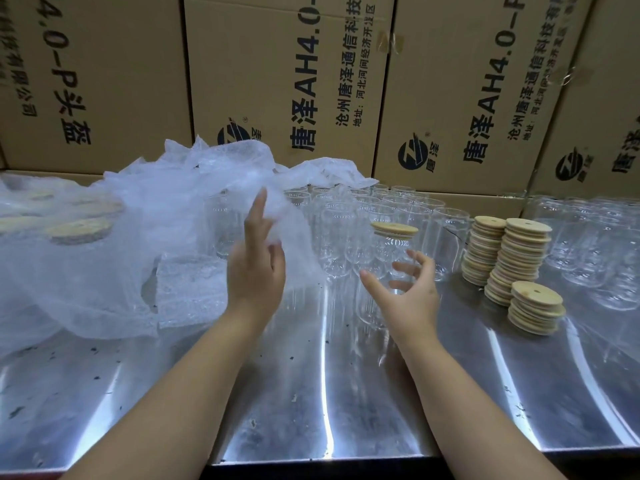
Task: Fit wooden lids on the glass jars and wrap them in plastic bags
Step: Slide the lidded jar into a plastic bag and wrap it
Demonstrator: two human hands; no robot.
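Note:
A clear glass jar (394, 251) with a round wooden lid (394, 229) on top stands at the front of a group of open jars (349, 216). My right hand (407, 292) is spread open just in front of it, fingers close to the glass without gripping. My left hand (256, 261) is raised with fingers extended against a loose heap of thin plastic bags (138, 237). Through the plastic at the left, several lidded jars (81, 232) show. Stacks of wooden lids (509, 261) stand to the right of the jars.
The work surface is a shiny steel table (311, 393) with dark specks. More open glass jars (595, 244) crowd the far right. Large printed cardboard boxes (284, 81) form a wall behind everything.

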